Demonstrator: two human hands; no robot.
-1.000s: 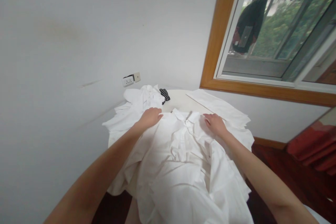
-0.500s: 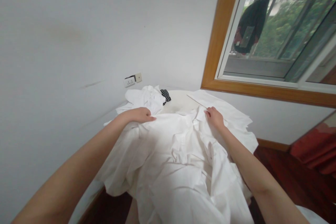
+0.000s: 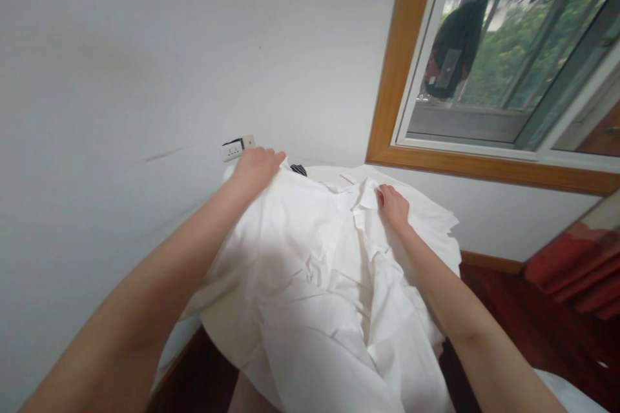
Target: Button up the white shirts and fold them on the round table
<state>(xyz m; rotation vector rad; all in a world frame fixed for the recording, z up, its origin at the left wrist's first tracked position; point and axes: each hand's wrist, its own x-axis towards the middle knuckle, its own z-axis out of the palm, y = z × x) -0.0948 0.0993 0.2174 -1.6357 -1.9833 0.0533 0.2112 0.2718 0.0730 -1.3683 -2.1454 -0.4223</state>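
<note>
A white shirt with a collar is spread across a pale table and hangs down over its near side. My left hand grips the shirt's upper left edge, raised a little, with fingers closed on the cloth. At the collar's right side, my right hand pinches the fabric between thumb and fingers. Beyond the shirt a black-and-white striped cloth peeks out. More white cloth lies flat at the right, partly under my right forearm.
The table stands against a white wall with a power socket just behind my left hand. A wood-framed window is at the right. Dark red floor and a red curtain show at lower right.
My left hand has moved up and away with the shirt's edge, drawing the cloth over the white pile and part of the striped cloth. The right hand keeps its pinch near the collar.
</note>
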